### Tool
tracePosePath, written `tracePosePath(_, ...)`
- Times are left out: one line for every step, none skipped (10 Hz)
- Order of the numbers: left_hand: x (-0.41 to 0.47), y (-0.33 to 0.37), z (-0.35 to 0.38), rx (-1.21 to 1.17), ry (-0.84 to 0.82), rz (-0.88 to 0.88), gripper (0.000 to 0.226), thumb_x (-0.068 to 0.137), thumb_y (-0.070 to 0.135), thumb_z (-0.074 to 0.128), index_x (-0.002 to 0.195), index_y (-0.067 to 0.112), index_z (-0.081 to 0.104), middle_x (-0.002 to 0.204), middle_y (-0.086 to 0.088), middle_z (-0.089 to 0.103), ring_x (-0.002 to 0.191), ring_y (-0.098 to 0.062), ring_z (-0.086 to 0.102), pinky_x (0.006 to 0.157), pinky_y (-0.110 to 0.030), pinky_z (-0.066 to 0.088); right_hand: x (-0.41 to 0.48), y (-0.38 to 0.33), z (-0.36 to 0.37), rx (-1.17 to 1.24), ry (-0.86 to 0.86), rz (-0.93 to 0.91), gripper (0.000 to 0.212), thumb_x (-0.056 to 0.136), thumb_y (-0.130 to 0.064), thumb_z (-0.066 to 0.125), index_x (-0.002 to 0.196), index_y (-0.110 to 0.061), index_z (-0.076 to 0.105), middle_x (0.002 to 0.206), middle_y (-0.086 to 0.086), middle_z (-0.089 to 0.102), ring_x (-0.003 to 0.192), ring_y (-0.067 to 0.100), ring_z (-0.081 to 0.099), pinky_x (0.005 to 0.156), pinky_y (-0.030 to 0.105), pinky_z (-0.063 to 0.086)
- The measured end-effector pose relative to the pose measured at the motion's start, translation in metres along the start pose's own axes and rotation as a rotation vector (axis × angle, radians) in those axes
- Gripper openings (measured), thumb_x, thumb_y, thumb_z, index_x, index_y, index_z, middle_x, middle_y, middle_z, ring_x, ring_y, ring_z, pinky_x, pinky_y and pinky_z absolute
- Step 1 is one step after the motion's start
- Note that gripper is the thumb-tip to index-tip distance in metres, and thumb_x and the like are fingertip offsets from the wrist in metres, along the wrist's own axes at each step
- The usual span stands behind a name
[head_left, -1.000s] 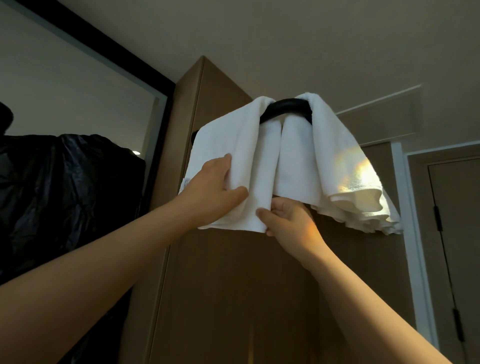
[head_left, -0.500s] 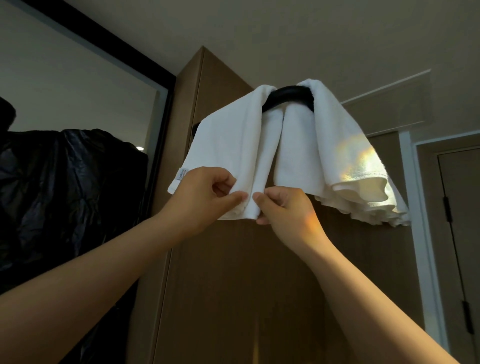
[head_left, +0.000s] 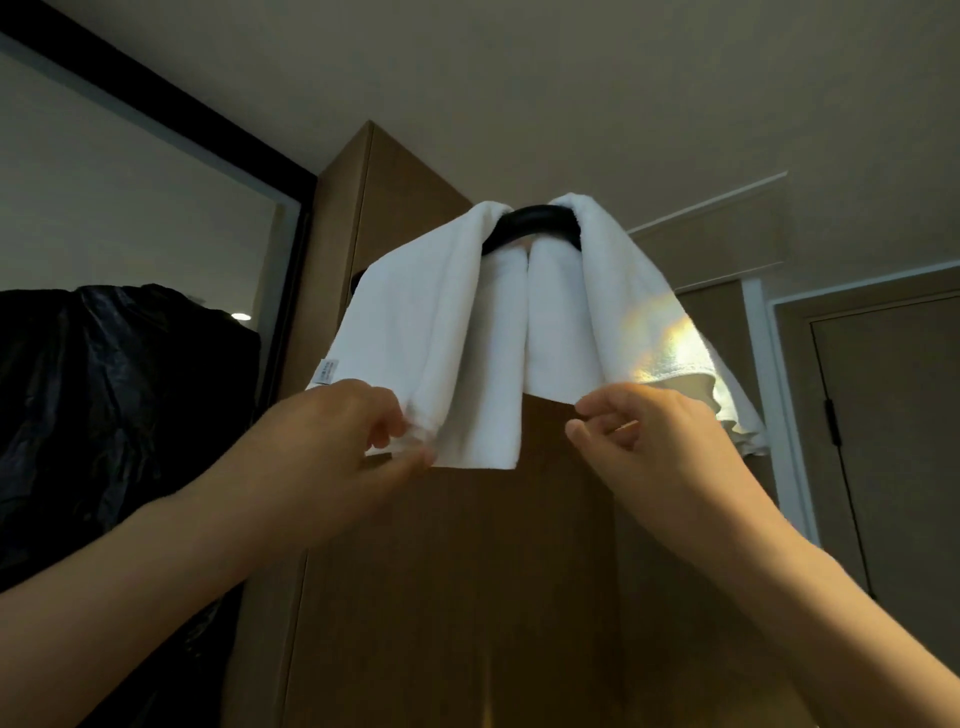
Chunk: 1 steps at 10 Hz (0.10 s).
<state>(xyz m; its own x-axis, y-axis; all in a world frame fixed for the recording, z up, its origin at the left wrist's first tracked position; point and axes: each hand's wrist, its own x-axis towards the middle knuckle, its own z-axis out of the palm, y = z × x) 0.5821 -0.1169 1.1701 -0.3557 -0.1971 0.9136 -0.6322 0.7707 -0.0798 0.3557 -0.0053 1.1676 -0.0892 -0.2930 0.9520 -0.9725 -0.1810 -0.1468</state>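
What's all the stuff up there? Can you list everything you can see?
left white terry towel: one, white, draped over the bar's left end, small label at its edge
right white terry towel: one, white, draped over the bar's right end, patch of coloured light on it
black curved bar: one, black, at the cupboard's top
tall wooden cupboard: one, brown, centre
shiny black plastic sheet: one, black, far left
black-framed glass panel: one, grey, upper left
brown door: one, brown, far right
left hand: one, pinches the left towel's bottom edge
right hand: one, fingers curled at the right towel's bottom edge, grip unclear
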Motion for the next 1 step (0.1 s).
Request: tracePosePath(-0.0015, 0.0128, -0.0034, -0.11, 0.059, 0.021, 0.017, 0.084, 0.047, 0.061, 0.085, 0.03, 0.062, 0.082, 0.016, 0.057, 0.076, 0.0, 0.057, 0.068, -0.015, 0.047, -0.0135, -0.0012, -0.025, 0.023, 0.062, -0.044, 0.027, 0.088, -0.034, 0.063, 0.11, -0.022, 0.071, 0.087, -0.015, 0.066, 0.078, -0.002, 0.064, 0.069, 0.012, 0.053)
